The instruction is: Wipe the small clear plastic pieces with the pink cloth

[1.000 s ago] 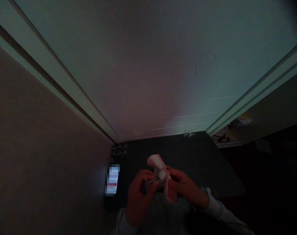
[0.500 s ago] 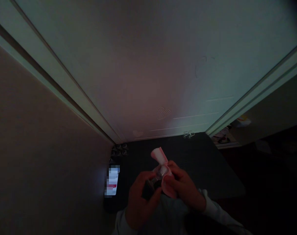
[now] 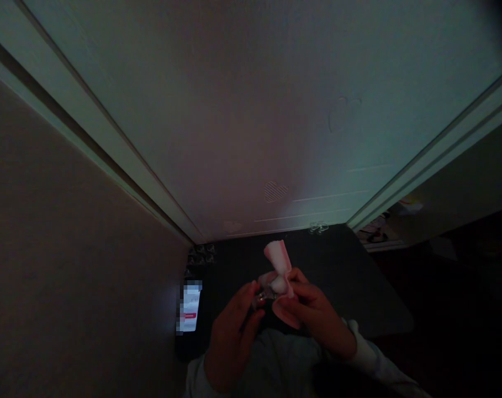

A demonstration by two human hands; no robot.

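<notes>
A pink and white piece (image 3: 280,258), with a curved strip sticking up from it, is above the dark table near its front edge. My right hand (image 3: 317,312) is closed round its right side. At its left side, my left hand (image 3: 234,331) pinches a small clear part (image 3: 259,300) between thumb and fingers. The clear part meets the whitish middle of the pink piece; how they join is too dark to make out.
A lit phone (image 3: 191,307) lies at the left edge of the dark table (image 3: 342,276). Several small clear pieces (image 3: 201,254) stand behind it. More clear pieces (image 3: 318,227) are by the white panel (image 3: 234,138). A brown wall rises at the left.
The pink piece has turned more upright and moved slightly right. My left hand has shifted a little left and down, showing more of the clear part. My right hand has moved slightly right.
</notes>
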